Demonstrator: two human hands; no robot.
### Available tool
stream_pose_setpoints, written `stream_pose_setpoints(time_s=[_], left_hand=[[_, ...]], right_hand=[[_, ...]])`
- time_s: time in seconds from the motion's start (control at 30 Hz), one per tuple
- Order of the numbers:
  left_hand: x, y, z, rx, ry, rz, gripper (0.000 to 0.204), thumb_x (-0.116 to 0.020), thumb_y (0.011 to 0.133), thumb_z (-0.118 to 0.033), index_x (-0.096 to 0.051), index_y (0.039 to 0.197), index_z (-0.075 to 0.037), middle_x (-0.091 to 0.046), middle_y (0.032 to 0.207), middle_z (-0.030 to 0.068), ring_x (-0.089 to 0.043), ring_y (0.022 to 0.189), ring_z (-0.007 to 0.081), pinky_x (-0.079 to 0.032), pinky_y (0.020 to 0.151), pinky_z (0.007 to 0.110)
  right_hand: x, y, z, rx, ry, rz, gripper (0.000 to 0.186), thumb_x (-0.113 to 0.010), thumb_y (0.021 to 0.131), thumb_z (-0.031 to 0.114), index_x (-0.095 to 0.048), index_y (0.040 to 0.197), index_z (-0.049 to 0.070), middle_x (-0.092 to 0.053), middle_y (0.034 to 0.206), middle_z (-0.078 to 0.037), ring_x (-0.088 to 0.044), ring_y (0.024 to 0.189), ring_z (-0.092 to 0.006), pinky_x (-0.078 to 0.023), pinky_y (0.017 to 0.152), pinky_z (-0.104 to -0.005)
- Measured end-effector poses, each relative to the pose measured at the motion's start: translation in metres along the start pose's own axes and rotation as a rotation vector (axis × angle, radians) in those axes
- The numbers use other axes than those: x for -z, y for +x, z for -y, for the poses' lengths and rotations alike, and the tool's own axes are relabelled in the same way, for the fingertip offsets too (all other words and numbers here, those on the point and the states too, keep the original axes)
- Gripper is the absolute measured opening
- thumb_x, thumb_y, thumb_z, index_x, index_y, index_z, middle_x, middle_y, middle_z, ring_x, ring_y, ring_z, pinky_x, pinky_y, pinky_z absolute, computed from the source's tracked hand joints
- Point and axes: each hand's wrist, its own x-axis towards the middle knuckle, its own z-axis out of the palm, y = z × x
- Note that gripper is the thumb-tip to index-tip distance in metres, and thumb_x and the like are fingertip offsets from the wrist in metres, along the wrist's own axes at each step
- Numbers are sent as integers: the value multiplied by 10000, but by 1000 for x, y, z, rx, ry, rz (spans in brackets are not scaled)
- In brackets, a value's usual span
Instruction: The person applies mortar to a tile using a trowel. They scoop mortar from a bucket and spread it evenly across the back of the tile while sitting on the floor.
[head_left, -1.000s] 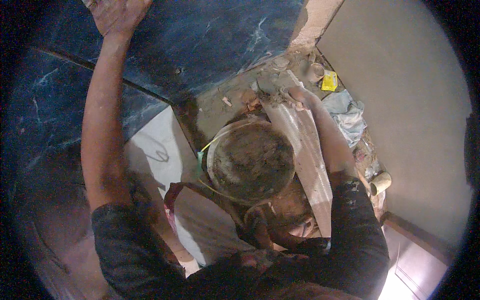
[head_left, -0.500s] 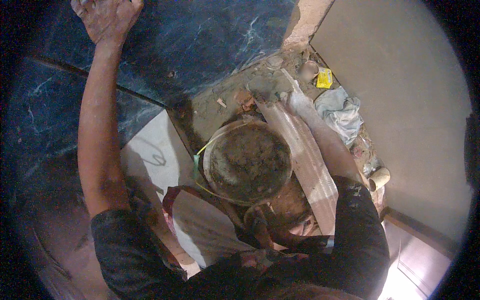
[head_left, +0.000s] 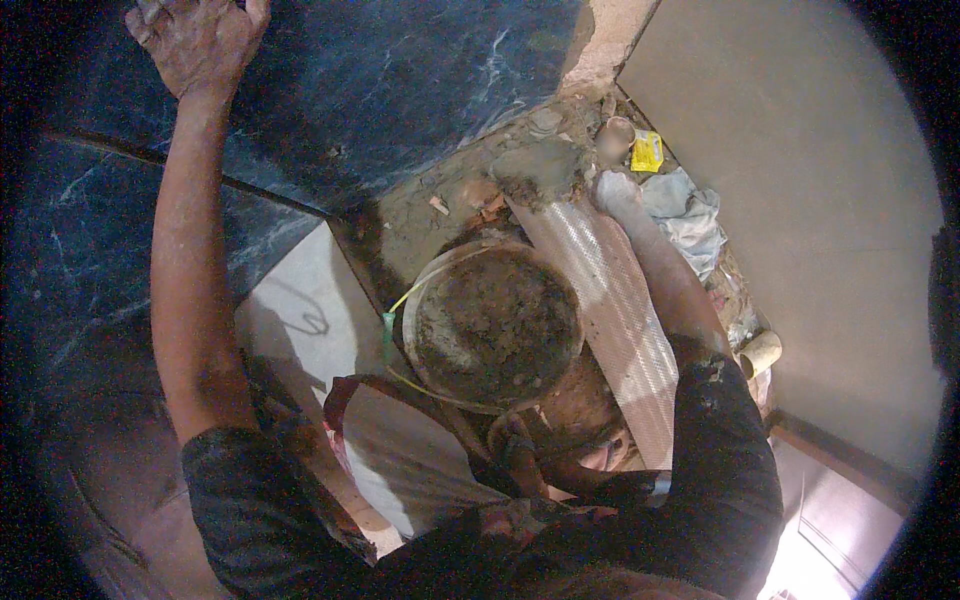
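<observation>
My left hand (head_left: 200,40), dusty, rests on the dark blue marbled tile surface (head_left: 420,70) at upper left, its fingers bent and somewhat apart. My right arm reaches along the right side of a pale woven strip (head_left: 610,320); my dusty right hand (head_left: 610,190) lies by a patch of grey mortar (head_left: 540,165) at the strip's far end, fingers indistinct. Between my arms stands a round bucket (head_left: 490,320) of dark grey mixture, with a thin handle carrying a green grip (head_left: 389,330).
A yellow packet (head_left: 647,152), a small round container (head_left: 615,130), a crumpled light cloth (head_left: 682,225) and a cream tube (head_left: 760,352) lie along the beige right wall (head_left: 820,200). A white panel (head_left: 305,300) lies left of the bucket, and rubble lines the corner.
The view has shifted slightly, moving most things a little leftward. My left hand has edged down and left over the tile; my right hand has shifted slightly at the mortar.
</observation>
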Motion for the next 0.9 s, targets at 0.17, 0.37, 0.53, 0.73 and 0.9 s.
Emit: stream_pose_setpoints(time_s=[0.17, 0.37, 0.53, 0.73, 0.9], left_hand=[[-15, -9, 18, -28, -318, 44, 652, -567, 873, -304, -296, 1414, -59, -249, 1468, 200, -189, 1378, 381, -149, 1121, 520], [-15, -8, 13, 1, -336, 140, 648, -565, 872, -289, -295, 1412, -54, -241, 1467, 214, -182, 1376, 399, -144, 1117, 533], [4, 5, -1, 16, -294, 96, 645, -564, 871, -277, -294, 1412, -50, -235, 1466, 225, -176, 1374, 414, -139, 1114, 544], [-50, -20, 26, 34, -705, 256, 661, -581, 857, -271, -296, 1407, -41, -231, 1462, 239, -175, 1371, 424, -139, 1113, 550], [-41, -21, 17, -5, -545, 178, 685, -607, 836, -285, -306, 1396, -32, -227, 1458, 248, -175, 1372, 418, -142, 1116, 548]], right_hand=[[15, -13, 11, 170, -26, 57, 366, -522, 850, 341, -667, 958, 23, -646, 1044, -225, -630, 981, -373, -506, 832, -482], [5, 8, 5, 128, -86, 120, 384, -464, 876, 360, -655, 1014, 57, -656, 1044, -182, -639, 958, -361, -508, 804, -488], [-30, 36, -18, 114, 42, 112, 430, -481, 884, 421, -648, 1033, 54, -674, 975, -169, -654, 920, -329, -516, 764, -465], [-40, 10, -92, 352, 423, 378, 331, -460, 920, 398, -631, 926, 115, -610, 714, -61, -576, 601, -162, -458, 497, -359], [-8, -48, -68, 343, 460, 546, 228, -425, 939, 314, -584, 1018, 172, -523, 656, -25, -522, 553, -140, -404, 430, -347]])
